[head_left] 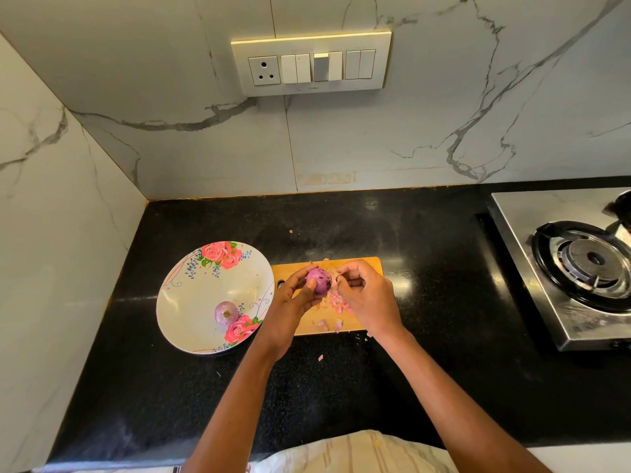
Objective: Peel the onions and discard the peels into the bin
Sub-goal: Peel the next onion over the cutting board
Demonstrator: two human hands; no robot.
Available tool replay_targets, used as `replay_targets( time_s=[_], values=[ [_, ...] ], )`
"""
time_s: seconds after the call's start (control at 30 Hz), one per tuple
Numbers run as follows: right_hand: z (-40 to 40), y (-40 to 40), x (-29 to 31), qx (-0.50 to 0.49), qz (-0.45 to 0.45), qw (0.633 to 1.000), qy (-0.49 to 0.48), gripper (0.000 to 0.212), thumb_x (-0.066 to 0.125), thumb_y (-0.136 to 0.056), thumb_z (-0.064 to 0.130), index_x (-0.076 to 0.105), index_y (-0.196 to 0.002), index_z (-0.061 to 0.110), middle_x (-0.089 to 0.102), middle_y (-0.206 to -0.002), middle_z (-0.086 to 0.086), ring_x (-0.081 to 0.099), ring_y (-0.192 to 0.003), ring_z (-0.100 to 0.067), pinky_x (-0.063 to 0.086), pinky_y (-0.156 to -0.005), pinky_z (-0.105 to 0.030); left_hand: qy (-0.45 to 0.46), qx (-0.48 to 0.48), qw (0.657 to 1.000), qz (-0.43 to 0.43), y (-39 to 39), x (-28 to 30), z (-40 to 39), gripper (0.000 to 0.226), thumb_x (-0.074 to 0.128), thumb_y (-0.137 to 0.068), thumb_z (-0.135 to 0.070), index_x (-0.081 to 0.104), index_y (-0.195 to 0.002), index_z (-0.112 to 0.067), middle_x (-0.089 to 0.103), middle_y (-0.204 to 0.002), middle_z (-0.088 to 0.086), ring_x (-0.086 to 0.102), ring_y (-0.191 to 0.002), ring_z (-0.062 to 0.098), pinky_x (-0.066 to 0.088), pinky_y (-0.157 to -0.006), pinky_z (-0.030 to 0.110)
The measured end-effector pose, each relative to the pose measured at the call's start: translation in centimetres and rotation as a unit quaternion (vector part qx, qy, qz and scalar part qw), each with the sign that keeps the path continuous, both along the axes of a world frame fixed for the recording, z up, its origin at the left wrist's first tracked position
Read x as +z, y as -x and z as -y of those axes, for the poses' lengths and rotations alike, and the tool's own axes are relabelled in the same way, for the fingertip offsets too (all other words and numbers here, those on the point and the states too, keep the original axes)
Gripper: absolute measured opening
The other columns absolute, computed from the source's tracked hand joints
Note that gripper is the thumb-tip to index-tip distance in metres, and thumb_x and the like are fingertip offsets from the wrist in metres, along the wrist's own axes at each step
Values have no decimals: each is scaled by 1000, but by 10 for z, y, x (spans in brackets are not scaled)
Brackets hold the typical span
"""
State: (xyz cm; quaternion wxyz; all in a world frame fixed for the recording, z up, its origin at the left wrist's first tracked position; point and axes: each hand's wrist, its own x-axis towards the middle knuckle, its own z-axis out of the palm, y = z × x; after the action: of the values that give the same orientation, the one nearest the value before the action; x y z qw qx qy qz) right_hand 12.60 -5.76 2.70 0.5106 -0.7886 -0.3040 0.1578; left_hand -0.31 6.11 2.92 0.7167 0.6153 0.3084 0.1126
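Observation:
My left hand (pixel 293 298) grips a small purple onion (pixel 317 282) above the wooden cutting board (pixel 362 266). To the onion's right, my right hand (pixel 367 295) pinches a pale strip of peel (pixel 335 275) at its side. Several pink peel scraps (pixel 336 307) lie on the board under my hands. A second onion (pixel 225 312) sits in the floral plate (pixel 191 302) to the left of the board. No bin is in view.
The black counter (pixel 341 387) runs to a marble wall corner at the left and back. A steel gas stove (pixel 577 264) stands at the right. A few peel bits (pixel 321 357) lie on the counter in front of the board.

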Motion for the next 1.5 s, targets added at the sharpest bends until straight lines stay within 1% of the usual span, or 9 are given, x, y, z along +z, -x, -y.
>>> replay_targets(
  time_s=[0.13,0.27,0.37,0.47,0.63,0.73,0.93,1.27,1.5],
  values=[
    [4,-4,2,4,-5,1000,27,10,64,-99,13,70,-105,17,69,-92,14,62,-89,12,47,-72,-6,31,15,999,-3,-1,2,-2,40,50,-100,-40,55,-138,-27,62,-135,5,68,-115,18,54,-98,30],
    [5,-4,-1,45,18,998,44,18,60,-100,8,70,-110,19,70,-101,10,63,-95,4,49,-75,-9,36,18,999,-6,-2,3,-1,34,47,-105,-33,56,-137,-27,62,-133,5,69,-113,18,55,-96,29],
    [3,-3,-2,66,27,997,43,26,61,-95,-2,71,-105,20,70,-105,10,65,-99,-4,54,-86,-21,41,18,999,-8,-2,2,0,36,47,-105,-32,55,-140,-23,63,-133,7,68,-113,20,54,-98,31],
    [2,-2,-3,66,27,997,38,30,59,-93,-2,68,-91,28,67,-100,11,64,-99,-6,55,-88,-30,38,20,999,-11,-1,1,-1,37,48,-105,-32,55,-140,-23,62,-134,7,68,-114,21,54,-99,31],
    [3,-2,-1,72,10,997,23,12,62,-100,17,70,-106,24,68,-107,12,63,-99,0,52,-85,-17,37,22,999,-19,-1,3,0,37,47,-105,-32,55,-140,-23,63,-132,6,69,-112,19,55,-97,30],
    [3,-1,3,89,5,996,6,21,70,-96,20,73,-118,20,70,-109,14,64,-99,5,51,-82,-9,37,18,999,-18,-1,5,1,35,46,-105,-32,55,-138,-24,65,-129,5,69,-110,20,55,-97,29],
    [5,-1,1,68,30,997,-15,20,76,-91,15,77,-111,13,77,-105,3,69,-97,-1,54,-83,-13,9,4,1000,-22,-1,8,0,48,50,-98,-40,53,-143,-23,65,-129,4,69,-109,19,54,-95,27],
    [2,5,0,36,99,994,-24,12,77,-87,5,77,-99,8,77,-94,1,70,-88,-3,56,-77,-13,2,11,1000,-13,0,9,2,36,52,-97,-44,63,-128,-29,69,-123,5,70,-106,20,56,-96,31],
    [3,2,0,48,77,996,-7,21,75,-90,9,75,-110,16,73,-104,7,68,-95,-4,56,-81,-15,36,40,998,-14,1,6,0,30,47,-105,-30,52,-134,-21,64,-125,6,72,-103,24,55,-100,38]
  ],
)
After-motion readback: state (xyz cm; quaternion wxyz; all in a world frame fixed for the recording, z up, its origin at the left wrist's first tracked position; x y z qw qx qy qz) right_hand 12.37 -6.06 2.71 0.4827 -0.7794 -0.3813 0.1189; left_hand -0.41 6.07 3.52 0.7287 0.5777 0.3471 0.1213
